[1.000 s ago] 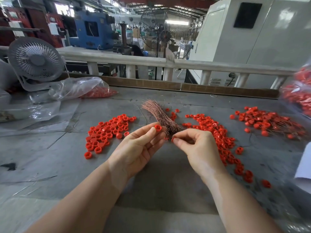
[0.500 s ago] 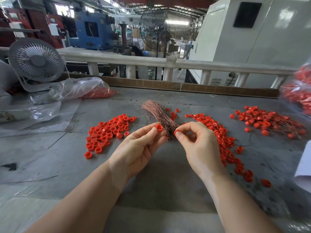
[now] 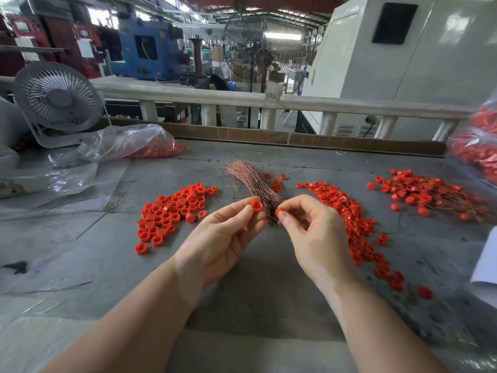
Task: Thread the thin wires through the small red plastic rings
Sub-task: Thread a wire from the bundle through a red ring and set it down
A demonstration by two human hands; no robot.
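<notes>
At centre frame, above the grey table (image 3: 80, 259), the left hand (image 3: 223, 238) pinches a red ring (image 3: 256, 205) between thumb and fingertips; the right hand (image 3: 317, 232), just beside it, pinches a second ring (image 3: 279, 211) at its fingertips. Between and just behind both hands lies the copper wire bundle (image 3: 255, 184), fanning toward the upper centre. Loose rings lie left (image 3: 172, 211) and right (image 3: 349, 211); threaded rings (image 3: 425, 192) lie far right. Upper left stands a grey fan (image 3: 57, 96).

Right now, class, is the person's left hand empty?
No: the left hand pinches a small red plastic ring at its fingertips, beside the bundle of thin copper-coloured wires.
</notes>
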